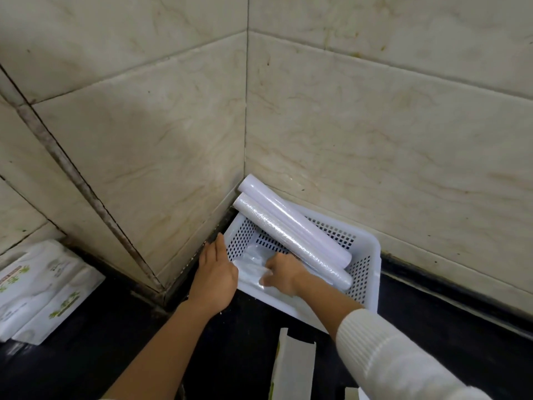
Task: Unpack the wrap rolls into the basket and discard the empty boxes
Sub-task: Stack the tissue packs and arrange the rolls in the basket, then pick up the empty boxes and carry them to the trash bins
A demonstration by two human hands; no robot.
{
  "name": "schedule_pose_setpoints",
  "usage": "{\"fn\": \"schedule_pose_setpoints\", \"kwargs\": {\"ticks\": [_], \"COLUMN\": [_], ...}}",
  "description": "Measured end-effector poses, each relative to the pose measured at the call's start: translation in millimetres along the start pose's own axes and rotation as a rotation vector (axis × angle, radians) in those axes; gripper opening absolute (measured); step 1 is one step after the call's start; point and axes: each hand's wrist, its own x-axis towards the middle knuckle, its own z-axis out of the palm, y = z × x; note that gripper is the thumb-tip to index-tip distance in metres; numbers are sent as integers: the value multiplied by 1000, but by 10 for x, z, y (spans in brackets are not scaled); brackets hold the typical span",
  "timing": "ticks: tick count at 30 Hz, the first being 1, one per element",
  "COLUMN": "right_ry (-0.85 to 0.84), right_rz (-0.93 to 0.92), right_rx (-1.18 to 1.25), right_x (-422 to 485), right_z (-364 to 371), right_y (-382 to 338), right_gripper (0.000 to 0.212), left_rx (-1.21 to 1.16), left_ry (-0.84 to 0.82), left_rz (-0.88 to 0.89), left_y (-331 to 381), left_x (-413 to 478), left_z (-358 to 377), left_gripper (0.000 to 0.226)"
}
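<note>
Marbled beige wall tiles meet in a corner straight ahead, with dark, grimy grout lines slanting down the left side. Below them runs a black desk, glossy and dark. Over at the far left, white packets with green print lie stacked on the desk, against the wall.

Dim, soft indoor light; wide-angle bend at edges.
Tiled wall evenly lit; dark surface swallows detail; sleeve slightly blurred.
</note>
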Motion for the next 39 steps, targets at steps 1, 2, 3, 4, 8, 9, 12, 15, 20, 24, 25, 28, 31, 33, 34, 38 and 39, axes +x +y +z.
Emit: {"fn": "schedule_pose_setpoints", "kwargs": {"ticks": [1,2,3,4,8,9,12,15,20,24,25,28,31,33,34,38,39], "right_ry": [-18,-22,-12,4,107,139,238,338,495,580,597,619,569,517,480,348,339], "right_rz": [-15,-39,-66,-82,-133,-139,-130,-120,-29,50,83,188,246,319,361,408,393], "right_rx": [10,13,20,35,143,187,351,470,520,460,451,366,261,146,116,195,196], "right_x": [-17,-42,-76,-114,-364,-446,-756,-1190,-1911,-2354,-2434,-2608,-2731,-2785,-2810,-2898,-2912], "right_z": [-44,-104,-176,-255,-469,-486,-482,-399,-6,435,546,870,1139,1307,1386,1573,1565], "right_y": [11,26,42,67,152,167,266,408,757,1011,1062,1145,1085,1044,1030,1015,1021], "right_gripper": [46,52,54,53,39,35,25,15,6,6,4,38,68,77,82,102,102], "left_rx": [7,8,3,2,53,75,53,-114,-175,-118,-94,-33,30,57,76,77,41], "left_ry": [-5,-12,-20,-28,-26,7,232,399,301,95,57,-40,-130,-167,-174,-162,-149], "left_rz": [0,0,1,1,-32,-36,4,94,126,32,15,0,-21,-41,-36,-16,-21], "left_y": [-3,-5,-7,-9,15,38,160,324,462,395,364,279,223,184,158,65,66], "left_x": [-1,-1,2,5,-4,-29,-227,-646,-1510,-2017,-2120,-2375,-2545,-2635,-2677,-2816,-2852], "left_z": [-1,-2,-5,-7,-39,-53,-48,69,515,788,832,944,1040,1083,1101,1121,1105], "left_gripper": [69,69,68,68,66,65,61,56,55,63,66,70,71,68,66,68,67]}}
